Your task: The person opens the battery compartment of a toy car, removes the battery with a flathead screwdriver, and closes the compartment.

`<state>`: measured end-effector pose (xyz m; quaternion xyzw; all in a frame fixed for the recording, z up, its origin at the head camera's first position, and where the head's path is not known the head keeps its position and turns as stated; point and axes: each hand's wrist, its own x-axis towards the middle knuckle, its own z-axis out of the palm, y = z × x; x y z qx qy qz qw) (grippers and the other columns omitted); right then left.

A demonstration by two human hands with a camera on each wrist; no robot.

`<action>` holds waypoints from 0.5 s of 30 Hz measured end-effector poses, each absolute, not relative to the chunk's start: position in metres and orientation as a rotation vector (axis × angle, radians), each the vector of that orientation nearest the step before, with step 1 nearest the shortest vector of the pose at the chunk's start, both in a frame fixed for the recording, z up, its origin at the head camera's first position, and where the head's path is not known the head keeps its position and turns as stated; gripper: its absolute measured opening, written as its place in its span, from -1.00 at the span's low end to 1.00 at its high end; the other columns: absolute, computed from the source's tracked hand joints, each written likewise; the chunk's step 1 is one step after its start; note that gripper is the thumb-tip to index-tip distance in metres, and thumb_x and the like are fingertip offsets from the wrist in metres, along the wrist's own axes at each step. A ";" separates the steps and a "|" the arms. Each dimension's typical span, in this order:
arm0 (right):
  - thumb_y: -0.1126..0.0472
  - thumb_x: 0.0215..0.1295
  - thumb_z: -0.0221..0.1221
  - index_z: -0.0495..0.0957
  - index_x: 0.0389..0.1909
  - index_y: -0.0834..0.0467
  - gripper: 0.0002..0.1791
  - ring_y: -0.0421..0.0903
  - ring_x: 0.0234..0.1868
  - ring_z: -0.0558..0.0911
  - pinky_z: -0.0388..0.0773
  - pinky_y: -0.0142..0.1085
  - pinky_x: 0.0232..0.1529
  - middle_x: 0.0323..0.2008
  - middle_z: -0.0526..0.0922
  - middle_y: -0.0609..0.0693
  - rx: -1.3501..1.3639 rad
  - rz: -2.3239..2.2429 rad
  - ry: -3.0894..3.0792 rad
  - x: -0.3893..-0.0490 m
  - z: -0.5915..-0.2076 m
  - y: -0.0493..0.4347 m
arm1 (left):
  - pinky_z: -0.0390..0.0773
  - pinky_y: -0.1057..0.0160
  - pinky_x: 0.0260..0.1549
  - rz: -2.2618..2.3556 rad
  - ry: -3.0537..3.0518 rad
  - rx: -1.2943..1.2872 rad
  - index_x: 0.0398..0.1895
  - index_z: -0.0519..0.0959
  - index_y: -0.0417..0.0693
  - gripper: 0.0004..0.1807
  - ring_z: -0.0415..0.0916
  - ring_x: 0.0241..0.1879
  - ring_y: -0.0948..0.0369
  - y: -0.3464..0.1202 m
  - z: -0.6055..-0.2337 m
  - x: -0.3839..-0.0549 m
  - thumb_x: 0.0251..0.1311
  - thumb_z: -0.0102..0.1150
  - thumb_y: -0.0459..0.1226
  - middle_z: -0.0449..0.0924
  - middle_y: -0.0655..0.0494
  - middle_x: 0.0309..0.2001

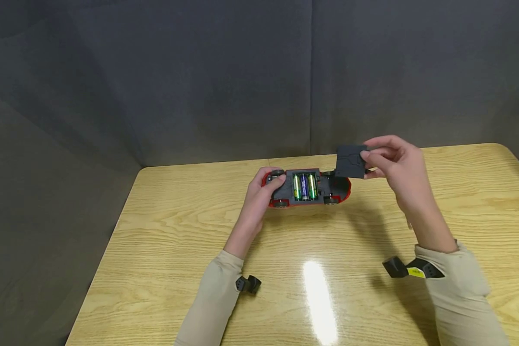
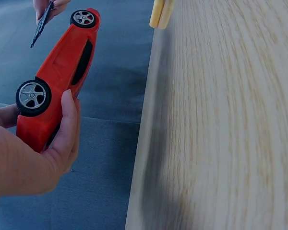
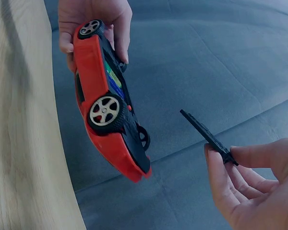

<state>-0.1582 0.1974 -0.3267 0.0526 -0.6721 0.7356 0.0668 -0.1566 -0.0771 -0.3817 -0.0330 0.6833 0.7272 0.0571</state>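
Upside down above the table, a red toy car (image 1: 324,185) is gripped at one end by my left hand (image 1: 259,192). Its underside faces up, and the battery compartment lies uncovered with three batteries (image 1: 304,187) side by side, a blue one between two green ones. My right hand (image 1: 400,166) pinches a flat black battery cover (image 1: 350,161) between thumb and fingers, over the car's far end. In the right wrist view the cover (image 3: 206,134) is seen edge-on, apart from the car (image 3: 98,72). In the left wrist view the car's red side and two wheels show.
The wooden table (image 1: 177,230) lies below both hands, its back edge close behind the car. A dark grey cloth (image 1: 225,86) hangs behind it. At the top of the left wrist view is a yellow object (image 2: 159,13), cut off and unclear.
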 end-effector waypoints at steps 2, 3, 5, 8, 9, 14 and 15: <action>0.45 0.34 0.28 0.65 -0.11 0.25 -0.85 -0.14 -0.43 0.67 0.69 -0.37 -0.46 -0.41 0.73 -0.02 0.157 2.250 -1.977 -0.159 -0.327 0.199 | 0.58 0.25 -0.15 2.195 2.085 -0.111 0.17 0.57 -0.05 -0.66 0.52 -0.09 0.15 -0.077 -0.382 -0.157 0.39 0.19 -0.18 0.56 -0.03 0.04; 0.45 0.34 0.28 0.66 -0.12 0.25 -0.86 -0.14 -0.44 0.68 0.68 -0.37 -0.47 -0.42 0.73 -0.02 0.156 2.255 -1.963 -0.159 -0.327 0.199 | 0.58 0.25 -0.16 2.194 2.087 -0.117 0.16 0.58 -0.04 -0.66 0.52 -0.08 0.14 -0.077 -0.382 -0.157 0.38 0.19 -0.18 0.56 -0.03 0.04; 0.46 0.34 0.28 0.66 -0.14 0.25 -0.87 -0.14 -0.44 0.68 0.68 -0.37 -0.48 -0.43 0.73 -0.01 0.148 2.270 -1.936 -0.160 -0.327 0.201 | 0.57 0.23 -0.16 2.198 2.090 -0.130 0.15 0.59 -0.03 -0.67 0.51 -0.08 0.14 -0.077 -0.381 -0.157 0.38 0.18 -0.18 0.56 -0.02 0.05; 0.45 0.35 0.28 0.66 -0.15 0.24 -0.88 -0.15 -0.45 0.67 0.68 -0.38 -0.48 -0.42 0.73 -0.01 0.140 2.272 -1.919 -0.161 -0.327 0.204 | 0.55 0.22 -0.15 2.212 2.093 -0.152 0.11 0.60 -0.02 -0.69 0.49 -0.09 0.13 -0.078 -0.380 -0.157 0.36 0.16 -0.19 0.56 0.00 0.04; 0.44 0.35 0.28 0.66 -0.15 0.24 -0.89 -0.15 -0.45 0.67 0.68 -0.38 -0.48 -0.42 0.73 -0.01 0.137 2.271 -1.917 -0.162 -0.328 0.206 | 0.54 0.22 -0.15 2.217 2.094 -0.159 0.10 0.60 -0.03 -0.70 0.48 -0.09 0.13 -0.078 -0.380 -0.156 0.36 0.16 -0.19 0.56 0.00 0.04; 0.41 0.37 0.27 0.67 -0.16 0.24 -0.91 -0.15 -0.45 0.67 0.67 -0.39 -0.48 -0.39 0.74 -0.02 0.131 2.265 -1.907 -0.164 -0.330 0.212 | 0.53 0.21 -0.15 2.236 2.099 -0.190 0.07 0.61 -0.02 -0.71 0.47 -0.07 0.11 -0.079 -0.380 -0.157 0.35 0.15 -0.18 0.56 0.00 0.04; 0.40 0.38 0.27 0.67 -0.16 0.24 -0.92 -0.15 -0.45 0.67 0.68 -0.39 -0.48 -0.39 0.74 -0.02 0.125 2.265 -1.905 -0.165 -0.331 0.213 | 0.53 0.21 -0.15 2.240 2.099 -0.195 0.07 0.61 -0.02 -0.71 0.47 -0.07 0.11 -0.079 -0.380 -0.157 0.35 0.15 -0.18 0.55 0.01 0.04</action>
